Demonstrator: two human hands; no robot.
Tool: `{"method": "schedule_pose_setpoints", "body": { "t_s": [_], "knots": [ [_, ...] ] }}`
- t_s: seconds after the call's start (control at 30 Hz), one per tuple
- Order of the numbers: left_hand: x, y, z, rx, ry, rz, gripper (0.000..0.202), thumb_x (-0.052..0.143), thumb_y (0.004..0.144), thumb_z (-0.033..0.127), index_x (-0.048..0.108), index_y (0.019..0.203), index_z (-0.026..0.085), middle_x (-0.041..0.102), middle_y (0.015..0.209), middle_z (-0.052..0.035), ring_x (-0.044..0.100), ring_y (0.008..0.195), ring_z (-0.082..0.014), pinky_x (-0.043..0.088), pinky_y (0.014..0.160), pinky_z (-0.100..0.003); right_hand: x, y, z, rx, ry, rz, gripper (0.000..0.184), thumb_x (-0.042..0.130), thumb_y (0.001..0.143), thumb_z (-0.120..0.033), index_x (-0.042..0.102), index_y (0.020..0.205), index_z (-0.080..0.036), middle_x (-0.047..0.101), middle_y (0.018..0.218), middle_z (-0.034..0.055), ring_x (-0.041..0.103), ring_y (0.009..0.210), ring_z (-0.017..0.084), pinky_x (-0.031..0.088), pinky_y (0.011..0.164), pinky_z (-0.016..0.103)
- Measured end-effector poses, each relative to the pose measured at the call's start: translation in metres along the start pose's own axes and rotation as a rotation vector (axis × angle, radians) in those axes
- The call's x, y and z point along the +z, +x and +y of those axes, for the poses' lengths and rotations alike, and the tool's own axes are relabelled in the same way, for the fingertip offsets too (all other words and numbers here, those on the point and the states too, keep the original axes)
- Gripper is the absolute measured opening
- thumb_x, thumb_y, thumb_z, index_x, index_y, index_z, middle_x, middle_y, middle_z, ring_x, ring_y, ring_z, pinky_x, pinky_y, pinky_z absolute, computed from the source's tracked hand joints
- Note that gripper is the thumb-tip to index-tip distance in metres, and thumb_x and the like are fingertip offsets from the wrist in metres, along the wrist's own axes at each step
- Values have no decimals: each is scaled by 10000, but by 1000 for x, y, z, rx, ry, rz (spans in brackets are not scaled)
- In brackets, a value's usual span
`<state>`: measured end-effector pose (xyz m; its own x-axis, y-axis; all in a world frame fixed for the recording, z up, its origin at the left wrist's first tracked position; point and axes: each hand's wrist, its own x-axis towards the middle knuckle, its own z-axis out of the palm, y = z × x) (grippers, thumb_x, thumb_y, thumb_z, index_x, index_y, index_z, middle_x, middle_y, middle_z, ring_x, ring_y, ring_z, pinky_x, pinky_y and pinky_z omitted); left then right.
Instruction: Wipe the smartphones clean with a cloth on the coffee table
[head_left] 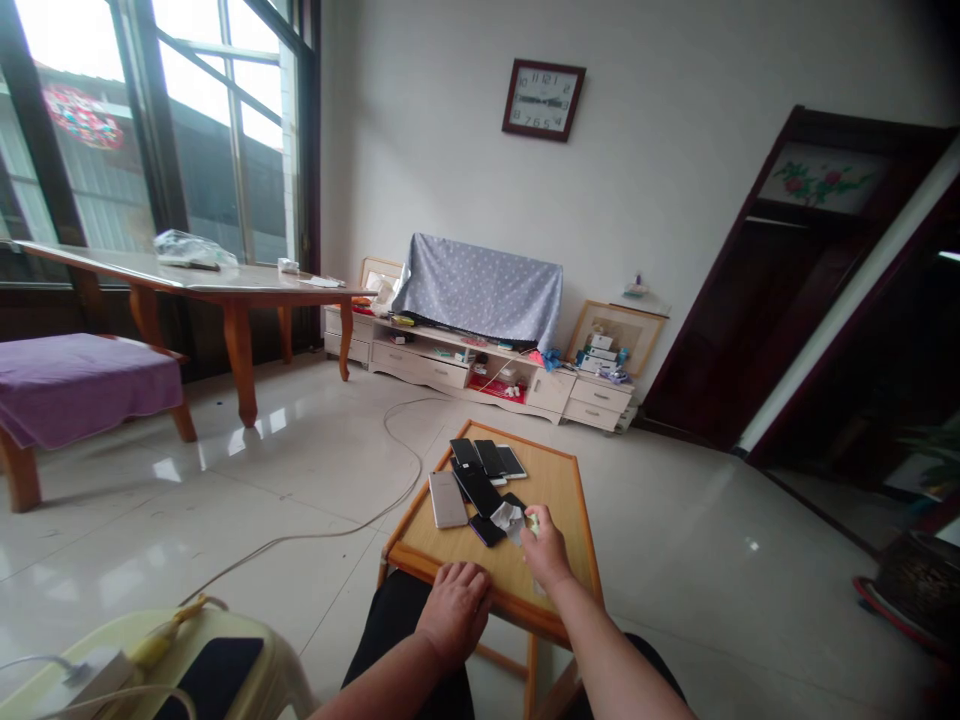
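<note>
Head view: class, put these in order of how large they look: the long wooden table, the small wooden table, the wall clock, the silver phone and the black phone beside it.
1. Long wooden table
2. Small wooden table
3. Wall clock
4. Silver phone and black phone: these look alike, so they are not ranked.

The small table's nearness to the camera may exaggerate its size.

**Bare Forearms Above Black Trousers**

The person's left hand [454,610] and right hand [546,550] were bare and broad, with short, thick fingers. The left forearm [386,680] and right forearm [611,650] were bare too, as far up as the head camera showed them. Below them the person wore loose, plain black cloth trousers [394,625] (the dark fabric hid any seams or folds).
</note>
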<state>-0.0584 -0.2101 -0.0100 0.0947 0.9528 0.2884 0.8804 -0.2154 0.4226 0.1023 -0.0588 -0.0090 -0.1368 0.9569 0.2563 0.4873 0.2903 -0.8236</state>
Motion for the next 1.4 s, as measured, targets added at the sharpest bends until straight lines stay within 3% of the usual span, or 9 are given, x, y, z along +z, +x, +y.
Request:
{"method": "schedule_pose_setpoints", "body": {
  "t_s": [0.37,0.63,0.8,0.9,0.97,1.1,1.2,1.3,1.4],
  "knots": [
    [0,0,0,11,7,1,175,447,922,277,569,1047,287,599,1105,-31,502,1044,-207,321,965,-371,23,14,-16,-32,12,-81,290,546,713,-264,594,998,-291,591,694,-68,499,521,127,367,509,215],
    [0,-1,-3,-3,-26,18,158,511,886,291,574,1032,289,604,1082,-22,501,1032,-208,326,953,-367,7,10,-22,9,155,-31,392,546,740,-319,574,1127,-265,602,719,-52,504,493,129,401,478,232],
    [6,5,4,-49,-53,50,334,600,844,474,561,1112,280,619,1059,-33,512,1024,-237,328,939,-383,5,-2,-38,13,350,21,651,567,809,-411,398,1412,-234,648,900,-5,596,585,137,501,591,275],
    [11,14,9,-91,-66,65,472,575,829,620,552,1160,284,634,1079,-39,520,1039,-255,317,940,-398,10,-9,-48,37,464,31,759,622,801,-469,337,1466,-238,658,930,4,622,617,150,520,627,299],
    [16,22,12,-131,-78,63,451,537,846,639,568,1117,280,651,1044,-31,538,1008,-247,324,908,-385,12,-14,-52,67,528,28,798,675,772,-502,355,1458,-248,667,948,8,634,636,158,526,637,309],
    [28,38,16,-226,-108,39,285,483,898,512,587,965,255,668,909,-9,571,920,-218,329,827,-345,11,-21,-57,171,652,-10,695,694,763,-606,509,1318,-232,693,962,33,674,763,194,538,715,322],
    [35,43,18,-253,-131,28,255,464,905,472,589,955,255,678,924,-5,578,931,-213,321,825,-338,6,-22,-56,298,747,-83,633,484,836,-763,637,1047,-185,711,885,80,688,831,241,544,732,352],
    [38,44,18,-250,-154,19,265,481,895,460,585,1062,282,688,985,3,579,974,-214,314,848,-338,2,-18,-53,415,822,-148,701,353,836,-832,625,808,-186,699,778,95,688,773,252,549,692,367],
    [40,44,17,-250,-171,10,317,513,874,464,564,1142,303,689,1023,6,576,1004,-223,313,868,-344,2,-12,-51,490,856,-159,625,409,821,-816,547,688,-221,626,610,33,629,595,198,527,603,328]
  ]
}}
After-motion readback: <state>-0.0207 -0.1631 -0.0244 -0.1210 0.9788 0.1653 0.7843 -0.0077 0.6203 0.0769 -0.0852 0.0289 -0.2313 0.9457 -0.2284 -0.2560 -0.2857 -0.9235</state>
